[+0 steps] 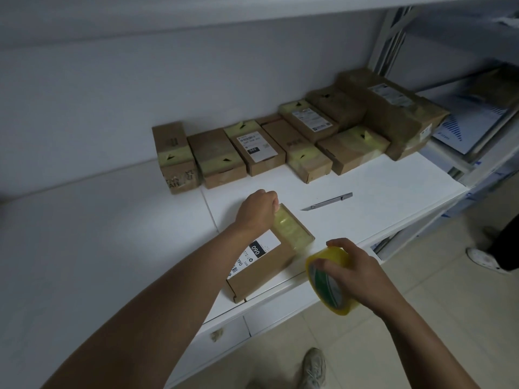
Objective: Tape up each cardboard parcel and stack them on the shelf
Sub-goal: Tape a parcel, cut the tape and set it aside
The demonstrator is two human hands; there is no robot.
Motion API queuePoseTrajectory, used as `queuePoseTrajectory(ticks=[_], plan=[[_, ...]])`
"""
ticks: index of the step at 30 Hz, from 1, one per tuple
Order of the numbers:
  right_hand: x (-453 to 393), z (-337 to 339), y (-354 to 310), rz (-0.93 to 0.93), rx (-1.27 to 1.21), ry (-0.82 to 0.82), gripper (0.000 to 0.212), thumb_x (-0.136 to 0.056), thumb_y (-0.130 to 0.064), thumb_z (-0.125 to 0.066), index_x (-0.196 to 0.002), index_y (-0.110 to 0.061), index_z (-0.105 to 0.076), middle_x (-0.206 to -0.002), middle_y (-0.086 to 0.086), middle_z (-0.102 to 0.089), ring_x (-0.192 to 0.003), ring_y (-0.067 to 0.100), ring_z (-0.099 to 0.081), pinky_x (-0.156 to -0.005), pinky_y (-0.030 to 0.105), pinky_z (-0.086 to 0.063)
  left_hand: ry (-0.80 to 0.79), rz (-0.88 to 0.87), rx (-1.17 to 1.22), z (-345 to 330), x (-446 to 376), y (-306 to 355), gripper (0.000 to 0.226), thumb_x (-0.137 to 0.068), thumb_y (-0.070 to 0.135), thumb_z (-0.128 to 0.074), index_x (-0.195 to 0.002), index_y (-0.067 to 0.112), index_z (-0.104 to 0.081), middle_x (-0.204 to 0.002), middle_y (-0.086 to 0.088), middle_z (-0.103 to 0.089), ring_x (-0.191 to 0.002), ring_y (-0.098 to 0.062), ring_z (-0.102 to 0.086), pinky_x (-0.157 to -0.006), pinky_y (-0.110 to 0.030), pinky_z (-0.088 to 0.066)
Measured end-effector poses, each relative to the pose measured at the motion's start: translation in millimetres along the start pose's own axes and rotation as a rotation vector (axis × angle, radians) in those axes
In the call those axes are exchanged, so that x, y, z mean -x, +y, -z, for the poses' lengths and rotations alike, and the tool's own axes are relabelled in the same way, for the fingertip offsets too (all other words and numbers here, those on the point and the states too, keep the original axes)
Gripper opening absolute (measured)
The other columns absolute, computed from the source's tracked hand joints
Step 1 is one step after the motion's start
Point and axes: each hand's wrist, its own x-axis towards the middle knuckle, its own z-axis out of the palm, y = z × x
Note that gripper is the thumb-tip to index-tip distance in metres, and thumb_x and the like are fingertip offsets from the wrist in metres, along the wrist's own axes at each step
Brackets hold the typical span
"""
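Cardboard parcel (264, 265) lies flat near the front edge of the white table (379, 192), its printed label (254, 252) facing up and a band of yellowish tape (289, 230) laid across its far end. The left hand (257, 210) rests on that far end with its fingers curled down over the edge where the tape begins, so the box sits right under and just nearer than this grip; whether the fingers pinch the tape or only press it I cannot tell. Just beside the box's right corner, off the table's front edge, the right hand (355, 273) has its grip wrapped around a roll of yellow tape (328, 279), thumb on the roll's face and fingers over the rim. The roll is close to the taped end, but any strip joining them is too blurred to make out.

Beyond the parcel a slim metal cutter (327, 202) lies on the table, well clear of both hands. Further back, against the wall, stands a row of taped parcels (280, 147), with bigger ones piled at its right end. A metal shelf (483, 130) rises past the table's right side.
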Motion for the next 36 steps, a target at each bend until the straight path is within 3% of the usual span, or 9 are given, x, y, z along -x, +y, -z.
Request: queuePoseTrajectory(ticks=[11,15,19,21,23,29,31,33,36], plan=[[-5,-6,2,-0.002,0.044,-0.036,0.047,-0.088,-0.050,-0.065,-0.130,-0.039,-0.046,-0.116,0.001,-0.054,-0.098,0.024,-0.058,-0.070,0.029,-0.053,0.026,0.004,0.038,-7,-2,-7,0.008,-0.097,0.009,-0.054,-0.096,0.011,-0.062,-0.096,-0.001,-0.049,-0.096,-0.025,-0.056,-0.074,-0.028,-0.035],[-4,-7,5,-0.005,0.050,-0.041,0.047,-0.087,-0.051,-0.065,-0.129,-0.040,-0.045,-0.116,0.000,-0.053,-0.099,0.023,-0.056,-0.071,0.030,-0.053,-0.006,0.194,0.313,-9,-4,-11,0.012,-0.096,0.023,-0.063,-0.103,0.014,-0.060,-0.110,-0.001,-0.047,-0.098,-0.018,-0.053,-0.080,-0.027,-0.042],[-5,-7,11,-0.004,0.051,-0.035,0.046,-0.087,-0.052,-0.064,-0.127,-0.043,-0.045,-0.116,-0.001,-0.054,-0.097,0.020,-0.057,-0.073,0.031,-0.055,-0.126,0.367,0.513,-3,-11,-11,0.013,-0.095,0.020,-0.062,-0.083,0.024,-0.061,-0.103,0.003,-0.060,-0.093,-0.016,-0.056,-0.081,-0.027,-0.046],[-5,-7,12,0.003,0.054,-0.039,0.045,-0.087,-0.052,-0.064,-0.127,-0.043,-0.045,-0.117,-0.001,-0.054,-0.096,0.020,-0.056,-0.071,0.029,-0.054,-0.162,0.410,0.545,-2,-12,-9,0.014,-0.096,0.017,-0.058,-0.084,0.023,-0.062,-0.097,0.005,-0.062,-0.090,-0.014,-0.054,-0.080,-0.025,-0.044],[-5,-7,12,0.010,0.046,-0.034,0.044,-0.087,-0.051,-0.064,-0.127,-0.042,-0.046,-0.115,-0.002,-0.054,-0.094,0.018,-0.056,-0.069,0.028,-0.052,-0.160,0.413,0.504,-5,-11,-9,0.008,-0.096,0.022,-0.057,-0.094,0.019,-0.064,-0.100,0.004,-0.063,-0.092,-0.015,-0.056,-0.080,-0.026,-0.044],[-9,-5,10,0.026,0.070,-0.043,0.045,-0.088,-0.050,-0.064,-0.129,-0.040,-0.047,-0.115,-0.004,-0.054,-0.098,0.019,-0.056,-0.071,0.027,-0.050,-0.211,0.224,0.270,-11,-4,-6,0.047,-0.084,0.063,-0.052,-0.108,0.024,-0.064,-0.108,0.007,-0.063,-0.102,-0.017,-0.061,-0.092,-0.035,-0.050],[-12,1,10,0.053,0.076,-0.063,0.043,-0.087,-0.050,-0.065,-0.126,-0.042,-0.049,-0.113,-0.005,-0.056,-0.096,0.017,-0.059,-0.073,0.028,-0.053,-0.206,0.176,0.163,-8,-2,-7,0.053,-0.079,0.064,-0.045,-0.102,0.020,-0.063,-0.111,-0.002,-0.064,-0.104,-0.025,-0.062,-0.090,-0.040,-0.052],[-19,9,4,0.098,0.097,-0.103,0.043,-0.086,-0.050,-0.067,-0.123,-0.046,-0.046,-0.116,-0.006,-0.055,-0.098,0.016,-0.058,-0.077,0.031,-0.055,-0.174,0.178,0.084,-5,-1,-16,0.058,-0.085,0.057,-0.041,-0.097,0.003,-0.057,-0.108,-0.020,-0.062,-0.102,-0.040,-0.061,-0.084,-0.050,-0.051],[-42,19,-19,0.171,0.198,-0.185,0.055,-0.082,-0.054,-0.071,-0.127,-0.041,-0.043,-0.117,-0.004,-0.054,-0.101,0.019,-0.056,-0.079,0.030,-0.052,-0.087,0.311,0.050,3,7,-34,0.058,-0.096,0.046,-0.034,-0.104,-0.007,-0.055,-0.109,-0.026,-0.061,-0.101,-0.042,-0.061,-0.081,-0.050,-0.051]])
